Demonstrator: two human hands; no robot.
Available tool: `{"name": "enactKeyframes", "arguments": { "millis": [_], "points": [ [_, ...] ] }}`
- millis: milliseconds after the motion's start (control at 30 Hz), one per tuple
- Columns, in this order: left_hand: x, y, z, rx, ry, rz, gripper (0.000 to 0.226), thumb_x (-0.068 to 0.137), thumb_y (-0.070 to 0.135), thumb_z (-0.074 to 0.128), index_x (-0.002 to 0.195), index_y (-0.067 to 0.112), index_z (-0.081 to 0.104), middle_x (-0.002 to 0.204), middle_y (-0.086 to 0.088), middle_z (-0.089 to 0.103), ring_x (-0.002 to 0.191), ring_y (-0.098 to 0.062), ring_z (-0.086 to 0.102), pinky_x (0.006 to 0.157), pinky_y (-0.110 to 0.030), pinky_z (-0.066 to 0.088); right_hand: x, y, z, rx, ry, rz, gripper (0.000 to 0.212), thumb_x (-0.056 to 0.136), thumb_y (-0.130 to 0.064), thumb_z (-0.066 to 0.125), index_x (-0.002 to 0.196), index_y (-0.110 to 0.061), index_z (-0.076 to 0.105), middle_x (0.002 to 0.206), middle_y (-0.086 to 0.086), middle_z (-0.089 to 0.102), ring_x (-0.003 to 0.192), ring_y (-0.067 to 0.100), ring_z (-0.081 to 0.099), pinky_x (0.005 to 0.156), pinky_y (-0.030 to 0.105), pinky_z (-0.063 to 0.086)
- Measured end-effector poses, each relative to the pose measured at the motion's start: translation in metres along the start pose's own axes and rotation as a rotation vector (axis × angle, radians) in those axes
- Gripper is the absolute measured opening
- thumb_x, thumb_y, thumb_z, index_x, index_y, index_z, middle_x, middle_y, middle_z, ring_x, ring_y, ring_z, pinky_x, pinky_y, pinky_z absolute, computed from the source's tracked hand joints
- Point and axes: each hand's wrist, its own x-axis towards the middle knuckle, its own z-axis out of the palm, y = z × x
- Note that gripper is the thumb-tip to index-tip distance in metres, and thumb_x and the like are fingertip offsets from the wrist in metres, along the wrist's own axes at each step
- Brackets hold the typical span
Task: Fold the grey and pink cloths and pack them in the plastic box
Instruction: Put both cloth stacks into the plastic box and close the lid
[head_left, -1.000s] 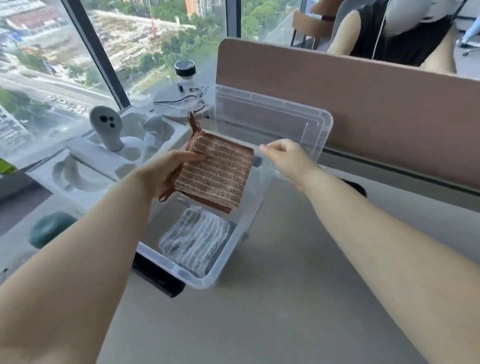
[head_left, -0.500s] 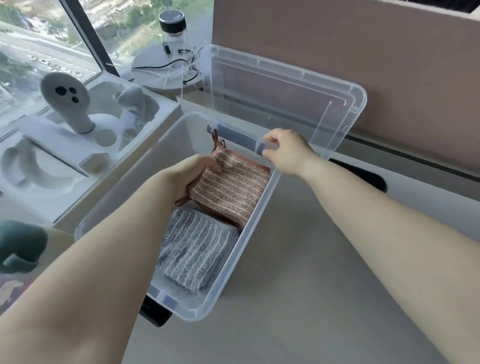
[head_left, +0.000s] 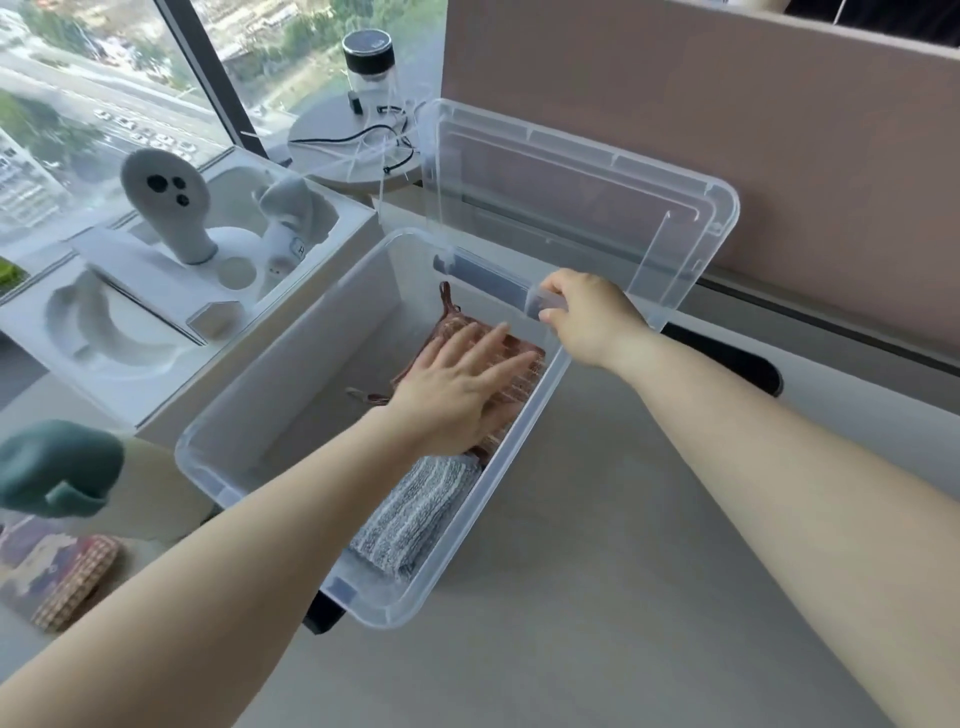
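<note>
Far cloth (head_left: 460, 326) behind near cloth (head_left: 415, 514), both in box (head_left: 311, 374); lid (head_left: 571, 208) behind.

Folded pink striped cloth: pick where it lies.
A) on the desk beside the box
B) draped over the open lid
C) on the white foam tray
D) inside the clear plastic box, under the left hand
D: the left hand rests flat on the folded pink striped cloth inside the clear plastic box.

High-rise office: desk partition (head_left: 727, 130), city-view window (head_left: 78, 104).
</note>
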Motion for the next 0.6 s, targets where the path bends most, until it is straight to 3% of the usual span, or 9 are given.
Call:
{"name": "enactKeyframes", "arguments": {
  "millis": [67, 167, 233, 300, 367, 433, 600],
  "points": [
    [0.004, 0.005, 0.011, 0.028, -0.148, -0.011, 0.057, 0.095, 0.056, 0.008, 0.146, 0.043, -0.014, 0.158, 0.006, -0.021, 0.146, -0.022, -0.02, 0.119, -0.048, -0.006, -0.005, 0.002, 0.0, -0.069, -0.006, -0.004, 0.026, 0.096, -0.019, 0.05, 0.121, -0.013, 0.051, 0.125, 0.012, 0.057, 0.11, 0.031, 0.054, 0.088, 0.035, 0.046],
    [0.004, 0.016, 0.018, 0.054, -0.191, 0.038, 0.055, 0.096, 0.055, 0.005, 0.146, 0.044, -0.016, 0.157, 0.008, -0.024, 0.144, -0.02, -0.024, 0.118, -0.047, -0.009, -0.017, 0.009, -0.006, -0.16, -0.033, 0.004, 0.022, 0.095, -0.019, 0.051, 0.115, -0.009, 0.051, 0.116, 0.014, 0.059, 0.1, 0.033, 0.057, 0.084, 0.039, 0.05],
    [0.001, 0.021, 0.014, 0.032, -0.132, 0.087, 0.056, 0.096, 0.056, 0.01, 0.148, 0.044, -0.007, 0.159, 0.008, -0.017, 0.146, -0.02, -0.019, 0.119, -0.045, -0.007, -0.029, 0.015, -0.013, -0.199, -0.071, 0.02, 0.019, 0.094, -0.017, 0.052, 0.111, -0.008, 0.052, 0.108, 0.013, 0.059, 0.094, 0.032, 0.058, 0.08, 0.038, 0.052],
    [-0.007, 0.027, 0.005, -0.018, -0.02, 0.128, 0.055, 0.098, 0.053, 0.024, 0.15, 0.041, 0.011, 0.161, 0.008, -0.004, 0.148, -0.018, -0.008, 0.12, -0.043, -0.002, -0.042, 0.023, -0.02, -0.216, -0.094, 0.06, 0.003, 0.09, -0.01, 0.052, 0.091, -0.013, 0.053, 0.091, 0.01, 0.058, 0.079, 0.03, 0.056, 0.067, 0.032, 0.047],
    [-0.02, 0.033, -0.007, -0.086, 0.112, 0.108, 0.048, 0.097, 0.046, 0.039, 0.144, 0.036, 0.033, 0.16, 0.008, 0.015, 0.148, -0.016, 0.01, 0.12, -0.039, 0.007, -0.055, 0.031, -0.026, -0.231, -0.119, 0.113, 0.021, 0.084, -0.009, 0.051, 0.067, -0.016, 0.04, 0.068, 0.005, 0.047, 0.062, 0.025, 0.044, 0.054, 0.028, 0.033],
    [-0.035, 0.034, -0.018, -0.159, 0.222, -0.004, 0.043, 0.096, 0.042, 0.047, 0.138, 0.033, 0.045, 0.154, 0.009, 0.03, 0.142, -0.018, 0.025, 0.115, -0.037, 0.018, -0.069, 0.038, -0.035, -0.26, -0.167, 0.168, 0.027, 0.081, -0.015, 0.051, 0.06, -0.015, 0.034, 0.056, 0.003, 0.04, 0.055, 0.023, 0.038, 0.051, 0.026, 0.028],
    [-0.073, 0.021, -0.03, -0.212, 0.412, -0.348, 0.042, 0.09, 0.035, 0.059, 0.131, 0.028, 0.052, 0.144, 0.004, 0.043, 0.134, -0.025, 0.033, 0.108, -0.042, 0.027, -0.094, 0.045, -0.052, -0.31, -0.389, 0.29, 0.019, 0.08, -0.018, 0.062, 0.065, -0.012, 0.051, 0.064, 0.009, 0.063, 0.053, 0.023, 0.054, 0.056, 0.025, 0.046]
  ]
}}
